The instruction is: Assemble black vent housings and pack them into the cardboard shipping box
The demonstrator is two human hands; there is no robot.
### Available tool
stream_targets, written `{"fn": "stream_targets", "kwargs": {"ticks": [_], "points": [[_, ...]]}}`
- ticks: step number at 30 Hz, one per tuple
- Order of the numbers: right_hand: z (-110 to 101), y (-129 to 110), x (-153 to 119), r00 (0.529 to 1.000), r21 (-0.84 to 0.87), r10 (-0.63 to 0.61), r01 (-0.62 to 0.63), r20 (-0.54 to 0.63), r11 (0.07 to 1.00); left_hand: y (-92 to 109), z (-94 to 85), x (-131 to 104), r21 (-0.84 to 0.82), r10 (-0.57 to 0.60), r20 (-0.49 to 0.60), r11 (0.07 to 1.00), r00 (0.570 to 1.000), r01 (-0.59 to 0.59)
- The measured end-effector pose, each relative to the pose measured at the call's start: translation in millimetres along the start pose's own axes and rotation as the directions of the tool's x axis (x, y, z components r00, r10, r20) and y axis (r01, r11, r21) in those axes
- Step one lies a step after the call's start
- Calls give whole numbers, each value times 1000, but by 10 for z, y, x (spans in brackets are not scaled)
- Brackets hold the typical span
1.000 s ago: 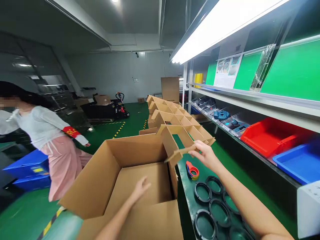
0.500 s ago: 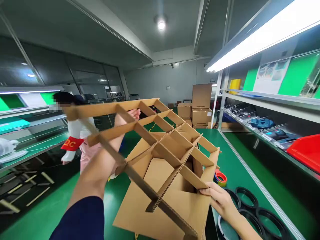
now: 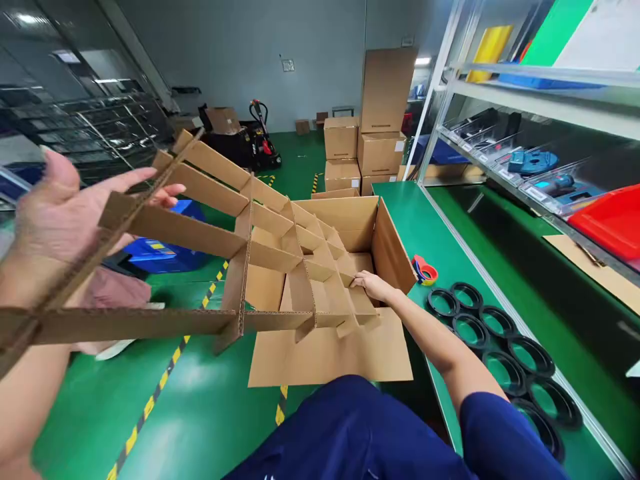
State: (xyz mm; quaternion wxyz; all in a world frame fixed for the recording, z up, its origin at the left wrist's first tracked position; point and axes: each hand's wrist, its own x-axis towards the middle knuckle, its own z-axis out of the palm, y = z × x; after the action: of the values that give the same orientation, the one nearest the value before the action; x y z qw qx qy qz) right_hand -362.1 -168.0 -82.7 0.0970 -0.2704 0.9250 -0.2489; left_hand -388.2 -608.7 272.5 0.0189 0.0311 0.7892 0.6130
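Note:
A cardboard divider grid (image 3: 273, 257) slants over an open cardboard box (image 3: 395, 247), its right end down at the box opening and its left end raised. My right hand (image 3: 373, 285) pinches a strip of the grid near that lower end. At the raised end, my left hand (image 3: 75, 207) is behind the outer strips, thumb and fingers stretched apart. The strips cross in front of this hand and its wrist, and some fingers show through a cell. Whether it bears the grid's weight is hard to tell. A box flap (image 3: 330, 357) spreads toward my body.
Several black rings (image 3: 495, 320) and tape rolls (image 3: 425, 270) lie on the green bench (image 3: 400, 200) at right. Beyond are stacked cartons (image 3: 383, 153) and a pallet jack (image 3: 263, 137). A shelf holds a red bin (image 3: 610, 220). Blue crate (image 3: 173, 243) and pink-clothed person (image 3: 117, 293) are left.
The view has tilted down. The divider grid's right end has come lower over the box, while my left hand has shifted left with the raised end. My right hand still grips the grid.

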Motion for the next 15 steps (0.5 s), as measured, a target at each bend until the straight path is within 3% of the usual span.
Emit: {"fn": "stream_targets", "kwargs": {"ticks": [3,7,11,15], "points": [[131,217,272,991,-62,103,-98,83,993,-416,-49,415,-58,-170,57,983,984,174],[243,525,387,964,-73,244,-237,108,969,-997,40,1044,-68,-234,160,966,959,248],[317,821,347,914,-57,399,-395,79,917,-1432,290,1583,-4,-380,257,919,888,394],[416,1076,347,840,-24,541,-541,23,841,-1851,639,2022,122,-495,284,868,821,480]]}}
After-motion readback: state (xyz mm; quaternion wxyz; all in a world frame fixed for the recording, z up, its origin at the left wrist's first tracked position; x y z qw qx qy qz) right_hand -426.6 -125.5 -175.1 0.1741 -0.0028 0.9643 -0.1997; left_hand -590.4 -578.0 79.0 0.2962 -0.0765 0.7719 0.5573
